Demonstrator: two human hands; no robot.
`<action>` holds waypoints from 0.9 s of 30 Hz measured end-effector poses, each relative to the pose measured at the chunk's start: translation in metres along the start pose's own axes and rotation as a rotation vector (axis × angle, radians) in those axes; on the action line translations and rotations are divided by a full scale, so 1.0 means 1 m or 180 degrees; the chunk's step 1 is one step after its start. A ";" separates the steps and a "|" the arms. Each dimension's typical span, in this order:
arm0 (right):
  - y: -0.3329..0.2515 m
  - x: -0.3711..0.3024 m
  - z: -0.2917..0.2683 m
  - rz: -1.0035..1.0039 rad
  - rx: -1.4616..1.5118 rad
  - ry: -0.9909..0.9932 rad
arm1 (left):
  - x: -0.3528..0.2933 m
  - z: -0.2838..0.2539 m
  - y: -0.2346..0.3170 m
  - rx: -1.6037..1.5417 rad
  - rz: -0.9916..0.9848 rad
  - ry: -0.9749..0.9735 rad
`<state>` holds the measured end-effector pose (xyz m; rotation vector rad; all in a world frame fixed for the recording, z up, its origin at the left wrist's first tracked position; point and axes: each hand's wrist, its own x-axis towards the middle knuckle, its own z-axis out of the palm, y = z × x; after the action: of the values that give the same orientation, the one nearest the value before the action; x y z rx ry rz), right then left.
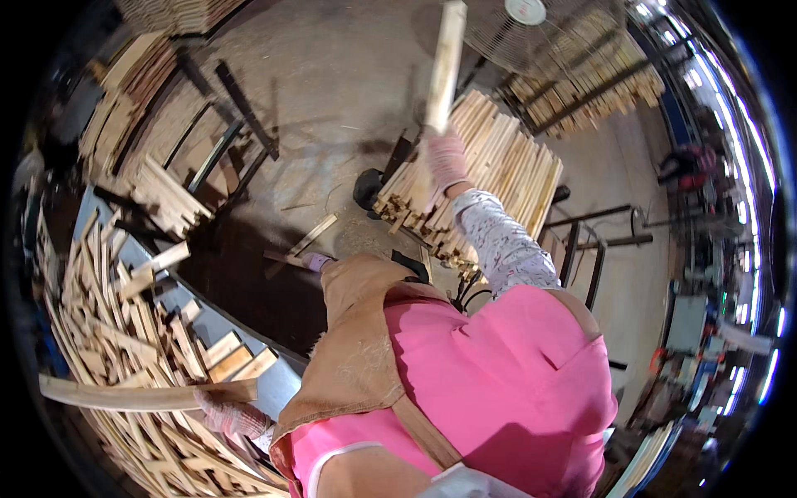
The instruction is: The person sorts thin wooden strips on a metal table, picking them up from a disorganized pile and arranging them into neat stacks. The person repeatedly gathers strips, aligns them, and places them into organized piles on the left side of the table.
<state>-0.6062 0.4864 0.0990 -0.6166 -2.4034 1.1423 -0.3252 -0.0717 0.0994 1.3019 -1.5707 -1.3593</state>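
Note:
My right hand (447,159), in a pink-and-white knit glove, is stretched out and closed round the near end of a pale wooden slat (447,66), which points away from me. Below that hand lies a stack of wooden slats (506,153), their ends toward me. At the lower left my left hand (234,415), gloved alike, is closed at the right end of a longer wooden slat (145,396). This slat lies across a jumbled heap of wood pieces (158,332); its bend may come from the lens. The fingers of both hands are partly hidden.
A grey metal table edge (282,383) borders the heap. Ahead stand a floor fan (540,37) and another wood stack (581,91). More boards (124,108) and dark metal frames (247,108) are at the far left. A metal rack (585,249) stands at the right.

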 end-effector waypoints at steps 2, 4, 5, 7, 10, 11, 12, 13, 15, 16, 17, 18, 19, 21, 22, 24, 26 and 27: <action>0.047 0.005 -0.049 0.0961 -0.0261 0.0359 | 0.002 0.030 0.016 -0.0055 -0.0017 -0.0300; 0.101 0.007 -0.080 0.1085 -0.1538 0.0197 | 0.001 0.058 0.033 -0.0101 -0.0044 -0.0528; 0.137 0.006 -0.091 0.0760 -0.2342 -0.0043 | -0.002 0.072 0.039 -0.0106 -0.0068 -0.0624; 0.190 0.000 -0.080 0.0563 -0.2883 -0.0191 | -0.007 0.091 0.053 -0.0109 -0.0185 -0.0776; 0.175 0.007 -0.020 0.0545 -0.2980 -0.0449 | -0.015 0.114 0.066 -0.0023 -0.0402 -0.0873; 0.111 0.006 0.013 0.0176 -0.3555 -0.1004 | -0.018 0.111 0.075 -0.0090 -0.0382 -0.0802; 0.096 0.014 0.023 0.0836 -0.2843 -0.0478 | -0.014 0.121 0.065 -0.0512 -0.0318 -0.1075; 0.077 0.029 0.049 0.1373 -0.2062 -0.0059 | -0.009 0.121 0.058 -0.0944 -0.0258 -0.1248; 0.061 0.047 0.076 0.1506 -0.2230 -0.0110 | 0.003 0.120 0.041 -0.1393 -0.0061 -0.1441; 0.059 0.051 0.087 0.0987 -0.3171 -0.0588 | -0.008 0.120 0.051 -0.1439 -0.0045 -0.1564; 0.031 0.047 0.088 0.0812 -0.3180 -0.0540 | 0.010 0.111 0.027 0.0142 0.1001 -0.1452; 0.073 0.065 0.111 0.0422 -0.3600 -0.0589 | 0.022 0.093 0.003 0.1301 0.1885 -0.1430; 0.078 0.060 0.111 -0.0103 -0.3513 -0.0389 | 0.030 0.081 -0.014 0.2412 0.2836 -0.1142; 0.116 0.069 0.109 -0.0940 -0.3664 -0.0763 | 0.006 0.083 0.007 0.2836 0.3786 -0.1251; 0.138 0.087 0.102 -0.1066 -0.3997 -0.1012 | 0.003 0.084 0.014 0.2524 0.3810 -0.1511; 0.146 0.082 0.106 -0.0136 -0.3752 -0.1087 | -0.023 0.097 0.051 -0.1714 -0.0648 -0.1885; 0.168 0.095 0.109 0.1602 -0.2142 0.0117 | -0.002 0.092 0.025 -0.1697 -0.0625 -0.2319; 0.186 0.119 0.094 0.1219 -0.2557 -0.0240 | -0.008 0.107 0.027 -0.1813 -0.0733 -0.2313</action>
<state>-0.7137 0.5992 -0.0834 -1.3368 -2.8524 0.2540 -0.4293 -0.0346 0.1025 0.6705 -1.2957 -2.3922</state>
